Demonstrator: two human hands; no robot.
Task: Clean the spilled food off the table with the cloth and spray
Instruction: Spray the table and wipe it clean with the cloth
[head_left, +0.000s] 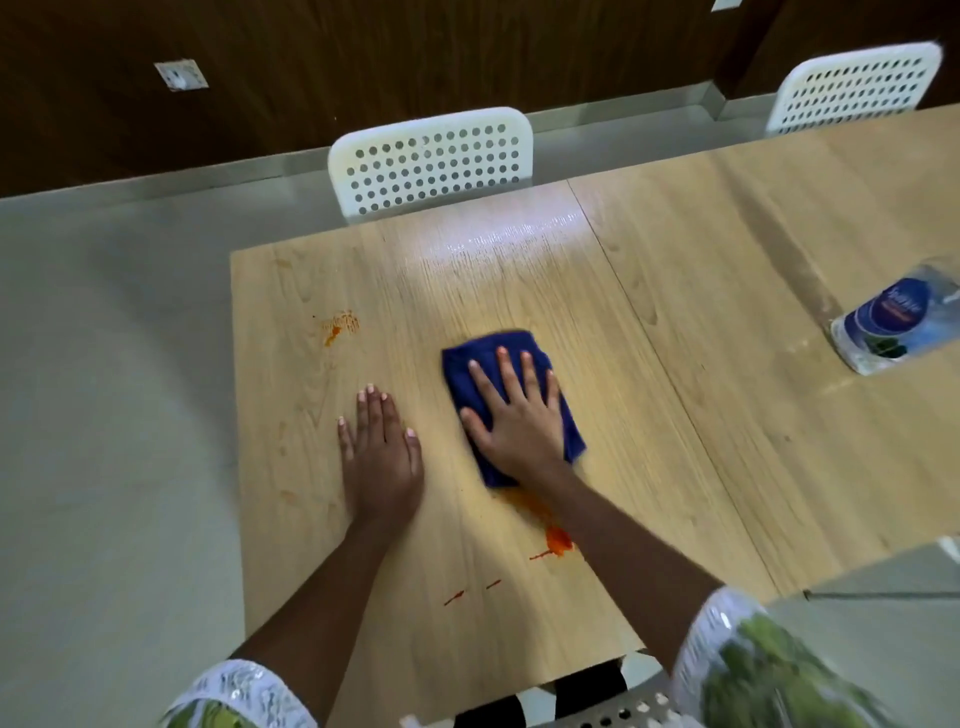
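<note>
Patterned sleeves (748, 670) with white lace cuffs fill the bottom corners of the frame, and two bare forearms reach up from them over the light wooden table (675, 312). At centre frame the right hand (519, 421) lies flat with its fingers spread wide, pressing down on a folded dark blue cloth (498, 358); nothing is curled or pinched. Just left of it, the left hand (382, 452) rests palm-down on bare wood, fingers straight and close together, holding nothing. An orange-red smear of spilled food (556, 540) sits just below the cloth, partly under the right forearm, with thin streaks lower down. Another orange smear (340, 327) lies at left of centre. At the right edge a packet with a blue label (893, 325) lies on the table. Two white perforated chairs (431, 161) stand along the far side.
</note>
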